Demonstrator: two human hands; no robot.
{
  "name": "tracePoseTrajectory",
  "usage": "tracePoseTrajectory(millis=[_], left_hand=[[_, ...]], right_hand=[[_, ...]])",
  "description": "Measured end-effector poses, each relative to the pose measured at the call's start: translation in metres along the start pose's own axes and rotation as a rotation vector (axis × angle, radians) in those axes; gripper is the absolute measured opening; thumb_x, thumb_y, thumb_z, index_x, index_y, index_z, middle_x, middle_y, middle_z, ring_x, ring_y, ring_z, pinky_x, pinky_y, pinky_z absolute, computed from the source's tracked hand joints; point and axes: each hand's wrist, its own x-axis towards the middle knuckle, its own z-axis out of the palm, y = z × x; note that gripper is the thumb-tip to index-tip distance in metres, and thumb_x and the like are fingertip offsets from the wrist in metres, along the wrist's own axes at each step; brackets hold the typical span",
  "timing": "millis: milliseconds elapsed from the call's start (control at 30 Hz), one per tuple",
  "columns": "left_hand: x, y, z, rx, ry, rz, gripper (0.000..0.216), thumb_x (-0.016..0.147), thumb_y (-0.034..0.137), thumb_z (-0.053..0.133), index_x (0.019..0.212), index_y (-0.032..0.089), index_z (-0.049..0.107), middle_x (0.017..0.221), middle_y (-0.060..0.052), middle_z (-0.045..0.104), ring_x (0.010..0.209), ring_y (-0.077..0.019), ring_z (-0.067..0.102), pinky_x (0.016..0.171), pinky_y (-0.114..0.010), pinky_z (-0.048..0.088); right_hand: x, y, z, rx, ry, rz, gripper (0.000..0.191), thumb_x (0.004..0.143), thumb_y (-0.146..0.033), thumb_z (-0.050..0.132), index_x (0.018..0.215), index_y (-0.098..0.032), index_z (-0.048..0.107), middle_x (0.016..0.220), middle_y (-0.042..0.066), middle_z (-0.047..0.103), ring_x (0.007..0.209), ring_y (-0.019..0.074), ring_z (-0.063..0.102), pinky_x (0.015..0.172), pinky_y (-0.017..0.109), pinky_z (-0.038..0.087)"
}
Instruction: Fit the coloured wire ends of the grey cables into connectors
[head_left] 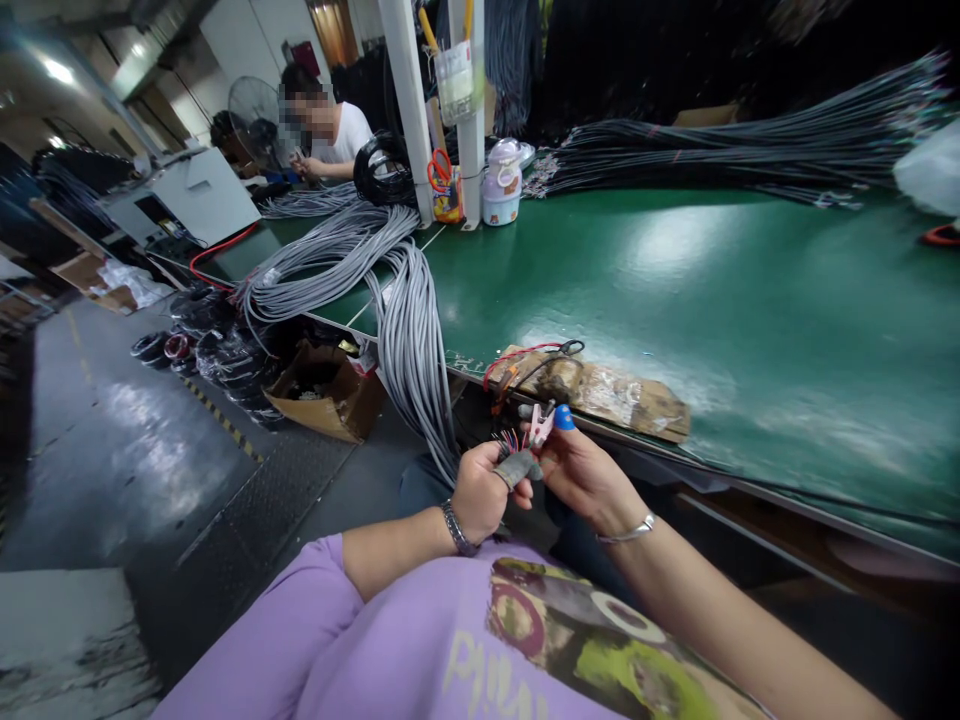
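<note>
My left hand (484,490) is closed around the end of a grey cable (517,462), whose thin coloured wires fan out at the tip. My right hand (581,468) pinches a small pink clip-like tool (540,425) at those wire ends; its index finger wears a blue fingertip cover (563,417). Both hands sit just below the near edge of the green bench (750,290). A thick bundle of grey cables (409,340) hangs over the bench edge down to my left hand.
A taped cardboard pad (607,390) with red and black leads lies on the bench edge above my hands. Black cable bundles (735,150) lie at the back right. A white post (409,100), scissors and a jug stand behind. Another person (330,125) works far left. An open carton (322,390) sits on the floor.
</note>
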Motion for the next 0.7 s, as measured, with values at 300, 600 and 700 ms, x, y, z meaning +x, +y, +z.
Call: tracePoseTrajectory(millis=[300,600,700], left_hand=[[0.000,-0.007,-0.006,-0.003,-0.030,-0.004,0.041,0.068,0.052,0.069,0.074,0.013,0.059,0.049,0.002,0.054,0.037,-0.0068,0.046,0.037,-0.019,0.039],[-0.007,-0.006,-0.021,0.042,0.019,0.067,0.042,0.071,0.054,0.068,0.072,0.013,0.058,0.051,0.001,0.057,0.041,-0.0081,0.051,0.041,-0.020,0.042],[-0.008,-0.003,-0.021,0.110,-0.002,0.077,0.043,0.071,0.055,0.068,0.070,0.013,0.058,0.053,0.000,0.058,0.043,-0.0087,0.053,0.044,-0.020,0.045]], right_hand=[[0.001,0.005,0.000,0.171,0.084,0.063,0.047,0.072,-0.069,0.059,0.076,-0.023,0.063,0.078,0.006,0.067,0.066,0.0201,0.059,0.062,0.034,0.049],[-0.021,0.013,-0.013,0.097,-0.044,0.105,0.045,0.062,-0.061,0.074,0.080,-0.020,0.064,0.075,0.003,0.061,0.062,0.0149,0.052,0.061,0.030,0.046],[-0.030,0.015,-0.010,-0.023,0.002,0.047,0.037,0.062,-0.049,0.080,0.072,-0.019,0.062,0.063,-0.001,0.055,0.056,0.0120,0.046,0.056,0.027,0.040]])
